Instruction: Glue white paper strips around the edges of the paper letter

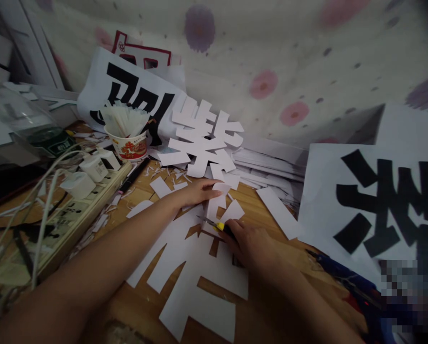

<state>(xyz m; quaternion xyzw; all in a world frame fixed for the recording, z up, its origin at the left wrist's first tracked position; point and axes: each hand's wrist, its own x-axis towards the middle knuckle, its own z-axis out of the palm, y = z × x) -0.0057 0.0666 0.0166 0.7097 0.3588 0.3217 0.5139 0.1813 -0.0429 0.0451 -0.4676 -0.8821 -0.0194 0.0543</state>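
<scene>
On the wooden table lies a large white cut-out character (214,267) made of stiff sheet. My left hand (199,192) reaches over its far end, thumb and fingers closed on a curled white piece there. My right hand (251,241) grips a utility knife (220,225) with a yellow part, its blade pointing left over the cut-out, just below my left hand. Whether the blade touches the sheet I cannot tell. Another white cut-out character (203,143) stands tilted behind my left hand. Loose white offcuts (160,187) surround the hands.
Left, a power strip (88,196) carries white plugs and cables. Behind it stand a paper cup (129,145) of translucent sticks and a plastic bottle (52,138). Printed black character sheets (321,167) lean at right and back. A blue tool resembling a glue gun (357,282) lies at right.
</scene>
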